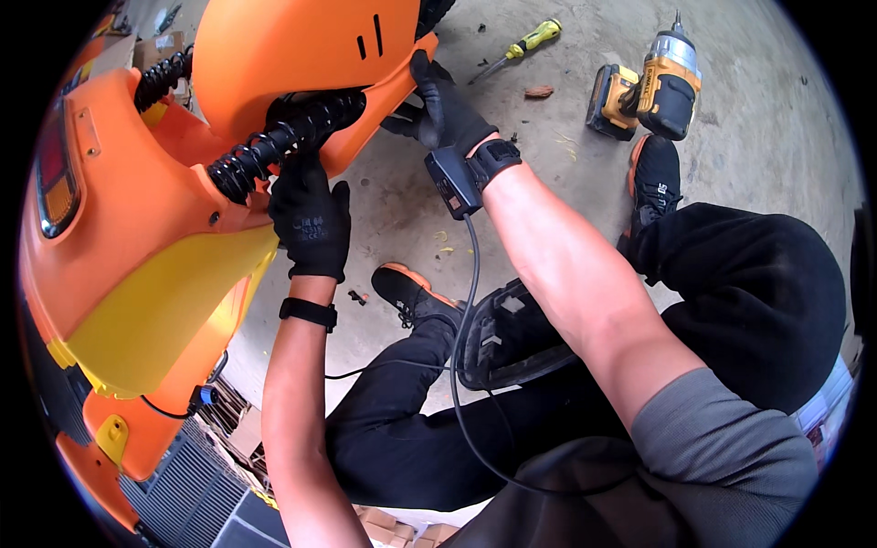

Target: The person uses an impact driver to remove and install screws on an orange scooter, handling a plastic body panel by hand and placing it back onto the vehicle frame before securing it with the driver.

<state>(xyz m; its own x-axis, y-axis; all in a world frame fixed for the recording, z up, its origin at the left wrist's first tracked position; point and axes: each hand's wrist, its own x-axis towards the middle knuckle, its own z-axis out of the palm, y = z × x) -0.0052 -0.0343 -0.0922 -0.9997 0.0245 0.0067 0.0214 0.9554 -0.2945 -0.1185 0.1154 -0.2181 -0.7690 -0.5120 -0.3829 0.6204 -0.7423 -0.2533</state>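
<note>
My gloved left hand (pixel 309 219) reaches up under the black coil-spring shock (pixel 251 160) on the orange vehicle body (pixel 110 164); its fingertips are mostly hidden, so what they hold is unclear. My gloved right hand (pixel 443 114) is closed at the edge of the orange arm (pixel 379 119) beside the large orange fender (pixel 301 46). A black cabled device (pixel 452 183) is strapped at my right wrist. Beneath the body hangs a yellow plastic panel (pixel 160 310).
A yellow screwdriver (pixel 534 36), a yellow-black cordless driver (pixel 667 91) and small debris lie on the concrete floor (pixel 758 110). My shoes and legs occupy the floor at centre and right. Dark grooved mats (pixel 192 484) and cardboard (pixel 247 429) are at lower left.
</note>
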